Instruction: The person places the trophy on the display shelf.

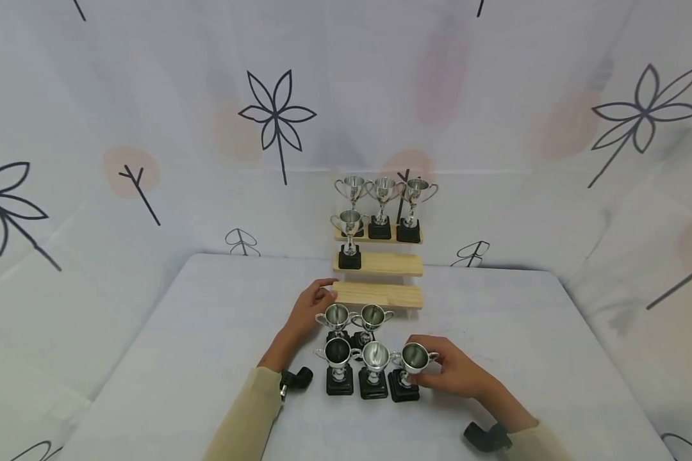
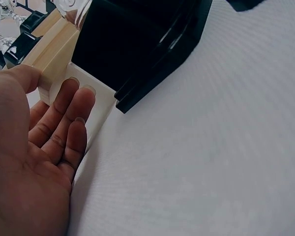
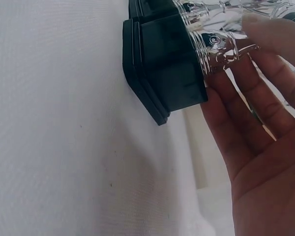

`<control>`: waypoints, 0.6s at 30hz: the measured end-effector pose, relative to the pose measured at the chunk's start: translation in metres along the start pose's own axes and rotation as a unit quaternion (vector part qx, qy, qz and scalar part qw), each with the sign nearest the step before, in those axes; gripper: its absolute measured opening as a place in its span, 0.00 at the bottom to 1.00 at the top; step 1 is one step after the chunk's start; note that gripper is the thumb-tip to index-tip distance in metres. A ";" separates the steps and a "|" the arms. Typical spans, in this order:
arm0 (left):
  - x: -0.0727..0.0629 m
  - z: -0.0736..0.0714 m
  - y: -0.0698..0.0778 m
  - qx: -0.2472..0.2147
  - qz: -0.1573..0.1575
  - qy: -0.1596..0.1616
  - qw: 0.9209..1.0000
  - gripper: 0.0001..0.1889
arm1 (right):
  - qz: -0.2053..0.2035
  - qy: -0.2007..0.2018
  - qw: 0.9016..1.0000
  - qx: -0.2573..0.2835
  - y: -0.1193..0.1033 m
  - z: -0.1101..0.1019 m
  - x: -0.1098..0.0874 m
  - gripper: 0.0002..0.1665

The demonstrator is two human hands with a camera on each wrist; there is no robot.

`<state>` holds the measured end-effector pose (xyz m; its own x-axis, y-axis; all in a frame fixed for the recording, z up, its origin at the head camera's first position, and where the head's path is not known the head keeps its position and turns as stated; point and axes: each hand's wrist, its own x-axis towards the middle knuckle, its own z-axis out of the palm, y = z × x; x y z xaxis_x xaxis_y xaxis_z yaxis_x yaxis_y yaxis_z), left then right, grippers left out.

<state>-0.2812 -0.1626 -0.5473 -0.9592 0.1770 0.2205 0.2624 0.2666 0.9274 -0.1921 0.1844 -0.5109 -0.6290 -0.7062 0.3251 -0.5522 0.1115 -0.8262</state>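
My right hand (image 1: 452, 368) grips a silver trophy cup (image 1: 414, 358) by its stem, at the right end of a front row of three. Its black base (image 3: 172, 64) leans slightly in the head view. At the left end of the lowest step of a wooden stepped stand (image 1: 377, 294), my left hand (image 1: 311, 307) holds the board, thumb on the wood and fingers curled beside the pale support (image 2: 101, 93). Two more trophies (image 1: 372, 318) stand between the front row and the stand.
Three trophies (image 1: 383, 192) stand on the top step and one trophy (image 1: 349, 224) at the left of the middle step. A white cloth (image 1: 179, 358) covers the table. Behind it hangs a white backdrop (image 1: 357, 83) with flower drawings.
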 end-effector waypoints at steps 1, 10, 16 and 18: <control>0.000 0.000 -0.001 0.000 0.000 0.001 1.000 0.22 | -0.004 0.001 1.000 0.002 0.000 0.000 0.000 0.21; 0.002 -0.002 -0.004 0.011 -0.004 -0.013 1.000 0.22 | -0.036 0.004 0.999 0.008 0.002 0.000 0.000 0.22; 0.001 -0.003 -0.001 0.007 -0.003 -0.013 1.000 0.22 | -0.039 0.011 0.999 -0.007 0.000 -0.003 0.000 0.22; 0.002 -0.002 -0.001 0.008 -0.004 -0.010 1.000 0.22 | -0.032 0.014 0.999 -0.011 -0.001 -0.004 0.000 0.22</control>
<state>-0.2832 -0.1646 -0.5467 -0.9590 0.1943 0.2061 0.2560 0.2833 0.9242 -0.1938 0.1872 -0.5079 -0.6065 -0.6927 0.3902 -0.6033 0.0814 -0.7933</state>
